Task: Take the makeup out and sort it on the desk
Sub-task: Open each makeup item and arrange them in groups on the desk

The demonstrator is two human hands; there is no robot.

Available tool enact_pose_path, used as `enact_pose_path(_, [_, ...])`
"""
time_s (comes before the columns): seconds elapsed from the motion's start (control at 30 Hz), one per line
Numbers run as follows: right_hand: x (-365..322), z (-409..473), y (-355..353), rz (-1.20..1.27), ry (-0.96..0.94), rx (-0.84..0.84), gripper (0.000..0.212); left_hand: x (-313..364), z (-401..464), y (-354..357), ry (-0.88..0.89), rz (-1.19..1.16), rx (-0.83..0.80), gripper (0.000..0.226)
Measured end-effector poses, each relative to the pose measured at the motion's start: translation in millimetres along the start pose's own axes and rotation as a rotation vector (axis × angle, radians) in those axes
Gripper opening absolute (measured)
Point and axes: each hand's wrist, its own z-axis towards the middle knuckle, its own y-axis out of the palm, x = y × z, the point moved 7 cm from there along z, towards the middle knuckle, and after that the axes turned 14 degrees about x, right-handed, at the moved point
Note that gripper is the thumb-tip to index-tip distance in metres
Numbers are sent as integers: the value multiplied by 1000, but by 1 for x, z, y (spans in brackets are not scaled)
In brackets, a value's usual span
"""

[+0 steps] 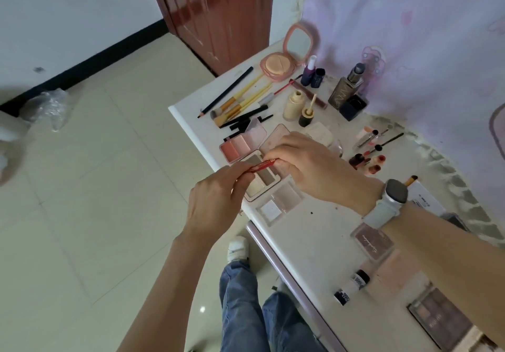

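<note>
Head view: both hands meet over the middle of the desk [322,223], close to its front edge. The left hand [218,198] pinches one end of a slim red stick [259,166], a lip pencil or liner as far as I can tell, and the right hand [306,165] curls its fingers round the other end; it hangs just above an open beige palette [263,178].

Most of the sorting looks done. Toward the far left corner lie the long tools together: a black pencil [226,92] and the yellow-handled brushes [243,100], with an open pink powder compact [281,64] behind them. Bottles stand along the far edge by the curtain: a nail polish [308,71], a cream foundation bottle [293,104] and a dark square-shouldered one [345,89]. Palettes sit in a row by the front edge, a pink blush palette [240,145] among them. Small lip products [369,160] cluster past the right hand.

Nearer the right end the grouping is looser: a mauve compact [373,242], a small black-and-white tube [352,287] and a dark eyeshadow palette [440,316] lie apart. I judge the red stick needs placing, likely with the pencils or lip things, and this near end may want tidying. No bag or container is visible, so whether anything remains to take out cannot be told.
</note>
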Motion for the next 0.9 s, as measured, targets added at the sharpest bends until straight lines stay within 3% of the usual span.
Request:
enact_pose_path(0.1, [9, 26, 6, -118, -15, -28, 24, -30, 11, 4, -157, 1, -107, 56])
enact_pose_path(0.3, [55, 97, 6, -339, 124, 94, 23, -107, 30, 4, -539, -213, -81, 29])
enact_pose_path(0.57, [98, 167, 64, -436, 85, -145, 21, -163, 80, 16, -559, -256, 53, 10])
enact_pose_path(0.77, [109, 188, 83, -380, 52, -225, 22, -172, 122, 22, -448, -182, 128, 18])
enact_pose_path(0.9, [111, 190, 89, -373, 44, -251, 23, -168, 137, 31, -398, -155, 85, 18])
